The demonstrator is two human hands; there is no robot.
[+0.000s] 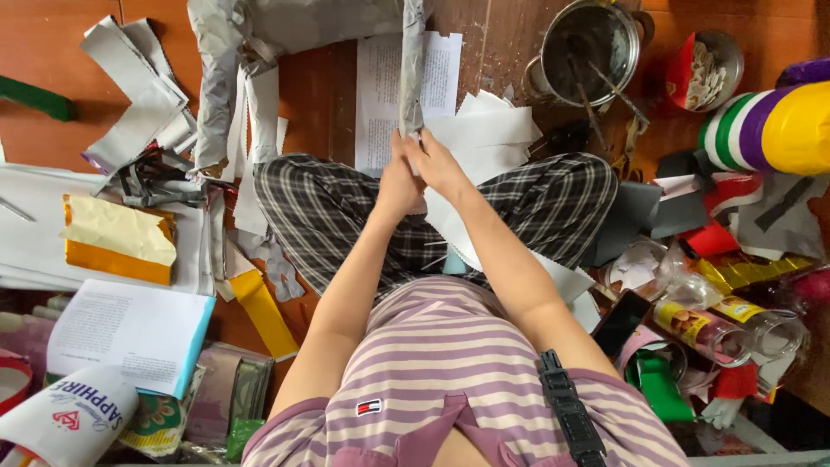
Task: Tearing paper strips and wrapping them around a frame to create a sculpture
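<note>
Rolled paper tube (412, 65), long and grey-white, rises from above the person's crossed legs toward the floor's far edge. Both hands meet at its lower end: left hand (398, 182) and right hand (439, 164), fingers closed around it.

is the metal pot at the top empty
No, the metal pot holds dark contents with thin sticks leaning out of it.

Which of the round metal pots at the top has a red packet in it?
The smaller bowl at the far right top holds the red packet and pale bits. The bigger pot beside it, to its left, is dark inside with thin sticks.
</note>
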